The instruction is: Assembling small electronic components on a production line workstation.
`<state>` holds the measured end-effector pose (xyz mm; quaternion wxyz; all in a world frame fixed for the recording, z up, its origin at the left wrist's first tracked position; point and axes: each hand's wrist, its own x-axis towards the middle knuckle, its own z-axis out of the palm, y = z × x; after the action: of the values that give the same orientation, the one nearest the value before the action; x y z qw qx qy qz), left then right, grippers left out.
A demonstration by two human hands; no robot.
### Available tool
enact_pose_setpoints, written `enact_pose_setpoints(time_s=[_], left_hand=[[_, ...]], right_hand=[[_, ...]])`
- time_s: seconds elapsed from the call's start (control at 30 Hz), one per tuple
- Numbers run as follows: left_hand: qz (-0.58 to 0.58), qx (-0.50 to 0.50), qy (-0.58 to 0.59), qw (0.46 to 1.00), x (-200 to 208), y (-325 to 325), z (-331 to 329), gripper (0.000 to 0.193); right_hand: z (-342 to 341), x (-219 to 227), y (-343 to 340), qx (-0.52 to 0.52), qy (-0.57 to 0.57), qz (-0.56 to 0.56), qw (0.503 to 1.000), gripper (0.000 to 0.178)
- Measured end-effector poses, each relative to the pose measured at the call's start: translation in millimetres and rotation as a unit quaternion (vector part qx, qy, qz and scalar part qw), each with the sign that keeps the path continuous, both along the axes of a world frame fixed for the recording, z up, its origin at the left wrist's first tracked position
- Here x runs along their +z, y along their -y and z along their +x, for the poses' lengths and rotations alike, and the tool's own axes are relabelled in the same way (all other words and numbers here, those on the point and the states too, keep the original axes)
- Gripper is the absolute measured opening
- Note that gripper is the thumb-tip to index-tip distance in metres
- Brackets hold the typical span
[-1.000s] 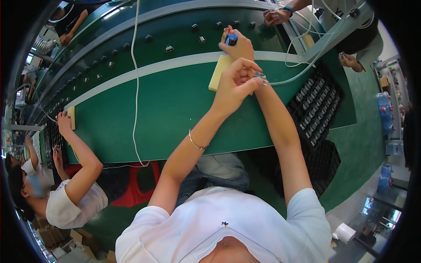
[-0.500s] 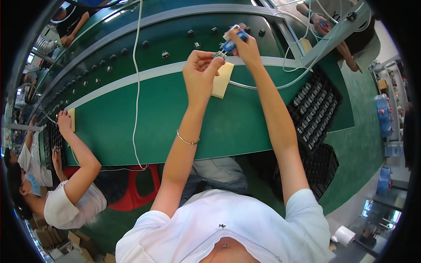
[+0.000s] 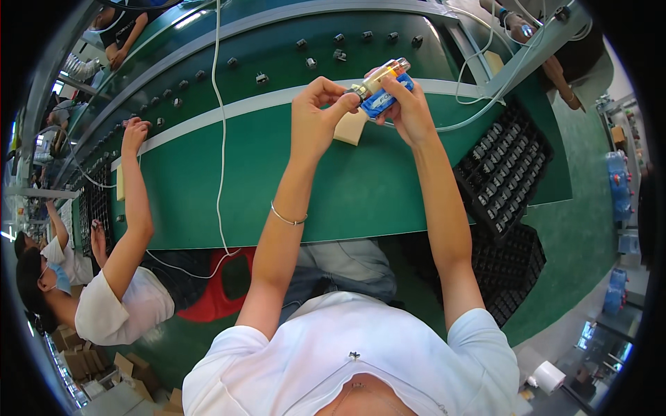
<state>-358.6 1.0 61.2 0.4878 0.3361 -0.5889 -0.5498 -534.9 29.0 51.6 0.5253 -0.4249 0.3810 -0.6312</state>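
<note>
My left hand [image 3: 316,116] pinches a small dark part with metal pieces [image 3: 358,92] above the far edge of the green work surface [image 3: 277,187]. My right hand [image 3: 414,116] is closed around a hand-held device [image 3: 378,102] with a blue body and a clear, yellowish cylinder. The device's left end meets the small part; my fingertips hide how they join. Below both hands lies a cream-coloured block [image 3: 351,130].
Several small dark parts [image 3: 261,78] stand along the dark strip behind the table. A black tray of parts [image 3: 501,170] lies at the right edge. One white cable [image 3: 220,159] crosses the table. At left, a co-worker's hand [image 3: 136,132] reaches over the strip.
The device has tipped from upright to nearly level, dropping slightly and showing its clear cylinder. The part in my left hand has turned. The co-worker's hand at left has moved up to the strip.
</note>
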Motion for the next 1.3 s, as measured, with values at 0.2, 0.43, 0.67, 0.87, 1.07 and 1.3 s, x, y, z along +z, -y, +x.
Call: enact_pose_setpoints(time_s=[0.2,0.43,0.67,0.87,1.07,1.3], left_hand=[[-0.029,0.019,0.028,0.999,-0.2,-8.8,5.6,0.018],[0.036,-0.026,-0.03,0.999,-7.1,-7.2,9.9,0.021],[0.066,-0.026,0.0,0.997,-25.6,-5.3,3.5,0.023],[-0.259,0.184,0.13,0.939,-8.9,-31.1,-28.0,0.041],[-0.416,-0.133,0.189,0.879,7.2,-86.5,-136.0,0.018],[-0.502,-0.187,0.414,0.736,-42.5,-64.1,-225.9,0.015]], right_hand=[[3.6,-1.7,-3.9,0.02,0.022,0.052,0.998,0.034],[5.6,-2.4,-6.1,0.069,0.031,0.095,0.993,0.036],[-2.6,-9.7,-14.7,0.063,-0.003,0.1,0.993,0.033],[4.4,-28.3,-13.9,-0.183,-0.31,-0.093,0.928,0.051],[35.4,-42.6,-26.3,-0.275,-0.47,-0.14,0.827,0.032],[42.7,-51.7,-25.7,-0.245,-0.492,-0.135,0.825,0.035]])
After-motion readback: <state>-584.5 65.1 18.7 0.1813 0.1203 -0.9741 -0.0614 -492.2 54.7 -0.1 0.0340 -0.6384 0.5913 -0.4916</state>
